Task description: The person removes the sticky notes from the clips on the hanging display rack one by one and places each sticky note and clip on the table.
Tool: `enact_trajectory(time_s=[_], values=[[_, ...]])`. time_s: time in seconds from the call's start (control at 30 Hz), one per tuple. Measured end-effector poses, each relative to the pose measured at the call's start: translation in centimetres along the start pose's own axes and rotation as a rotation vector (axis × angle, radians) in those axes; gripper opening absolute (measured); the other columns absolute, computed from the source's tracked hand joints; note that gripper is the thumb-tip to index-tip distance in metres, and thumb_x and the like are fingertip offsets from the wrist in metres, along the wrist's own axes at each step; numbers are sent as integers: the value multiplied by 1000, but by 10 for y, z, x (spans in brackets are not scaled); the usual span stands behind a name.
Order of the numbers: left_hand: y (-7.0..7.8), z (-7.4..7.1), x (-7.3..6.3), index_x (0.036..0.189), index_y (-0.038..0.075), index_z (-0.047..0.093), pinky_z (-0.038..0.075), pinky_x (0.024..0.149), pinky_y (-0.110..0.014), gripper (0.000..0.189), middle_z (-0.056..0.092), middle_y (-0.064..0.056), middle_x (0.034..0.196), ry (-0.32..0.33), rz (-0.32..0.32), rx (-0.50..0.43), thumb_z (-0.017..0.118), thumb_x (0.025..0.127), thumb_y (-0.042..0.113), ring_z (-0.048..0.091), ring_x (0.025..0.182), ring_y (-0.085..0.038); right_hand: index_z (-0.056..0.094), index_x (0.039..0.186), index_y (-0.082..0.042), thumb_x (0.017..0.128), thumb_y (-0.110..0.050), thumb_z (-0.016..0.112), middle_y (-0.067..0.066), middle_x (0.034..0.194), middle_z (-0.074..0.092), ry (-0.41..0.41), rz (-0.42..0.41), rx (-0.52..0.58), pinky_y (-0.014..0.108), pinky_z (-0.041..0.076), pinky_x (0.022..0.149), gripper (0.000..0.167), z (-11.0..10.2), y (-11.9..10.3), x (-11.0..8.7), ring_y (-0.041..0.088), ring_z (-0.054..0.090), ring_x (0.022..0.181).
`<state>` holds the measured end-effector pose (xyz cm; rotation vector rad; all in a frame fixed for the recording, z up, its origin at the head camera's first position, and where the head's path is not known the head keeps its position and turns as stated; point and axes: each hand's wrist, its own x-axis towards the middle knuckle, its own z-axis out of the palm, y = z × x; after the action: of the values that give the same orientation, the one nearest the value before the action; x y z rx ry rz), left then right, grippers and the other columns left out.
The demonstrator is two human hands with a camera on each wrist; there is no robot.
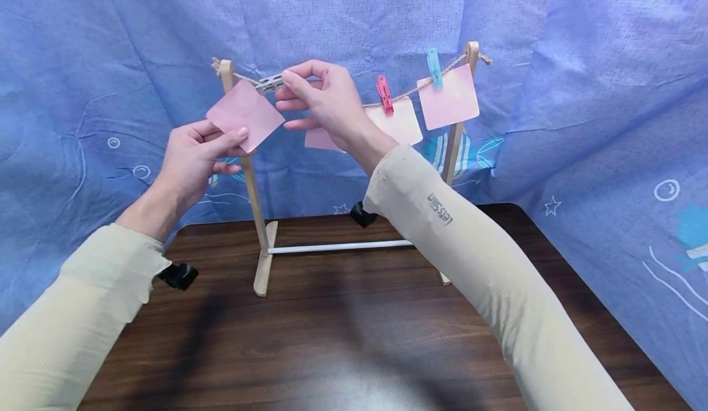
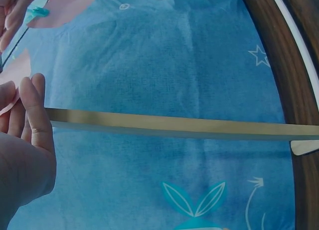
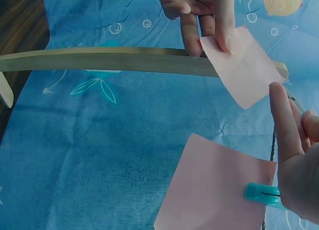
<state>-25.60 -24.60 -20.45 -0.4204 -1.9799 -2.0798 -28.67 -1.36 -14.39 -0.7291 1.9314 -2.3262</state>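
My left hand holds a pink square of paper by its lower corner, thumb in front, close to the wooden stand's left post. A grey clothespin is pinched in my right hand, its tip at the paper's upper corner beside the rope. Whether the clothespin bites the rope cannot be told. In the right wrist view, the held paper hangs tilted near the post's top. Below it, a teal clothespin fixes another pink paper to the rope.
Farther right, a red clothespin and a light blue clothespin hold pink papers on the rope. The stand's white crossbar runs low above the dark wooden table. A blue patterned cloth hangs behind.
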Motion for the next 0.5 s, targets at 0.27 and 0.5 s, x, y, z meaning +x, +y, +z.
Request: enact_trajectory(time_s=[0.27, 0.5], values=[[-1, 0, -2, 104, 2, 76, 59, 54, -24, 19, 76, -9, 90, -24, 4, 1, 80, 90, 14, 75, 76, -18, 67, 109, -1, 101, -12, 64, 21, 101, 73, 36, -35, 67, 43, 63, 71, 14, -12, -3, -9, 31, 74, 93], [1, 3, -5, 109, 6, 77, 58, 53, -25, 21, 77, -8, 91, -61, -22, 46, 79, 91, 16, 75, 76, -17, 67, 113, 0, 101, -12, 65, 26, 107, 71, -23, -26, 40, 45, 62, 75, 18, -31, -5, -23, 33, 74, 96]])
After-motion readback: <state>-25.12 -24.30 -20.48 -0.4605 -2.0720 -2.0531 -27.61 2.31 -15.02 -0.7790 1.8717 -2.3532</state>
